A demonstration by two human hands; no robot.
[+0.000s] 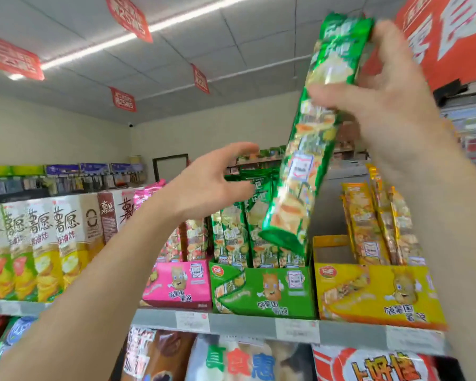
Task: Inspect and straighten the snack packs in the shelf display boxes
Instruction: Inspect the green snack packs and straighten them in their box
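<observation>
Lettering on the green display box (pixel 261 290) is too blurred to read. The right hand (pixel 388 105), raised, pinches a long green snack pack (pixel 311 149) tilted above that box; the left hand (pixel 206 185) hovers beside it, fingers spread.

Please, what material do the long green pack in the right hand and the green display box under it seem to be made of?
The green pack looks like thin glossy plastic or foil film: it shines under the light and its end seams are crimped. The right hand holds it near the top. The green display box looks like printed cardboard with a slightly glossy surface: flat stiff walls, folded corners and a cut-out front.
</observation>
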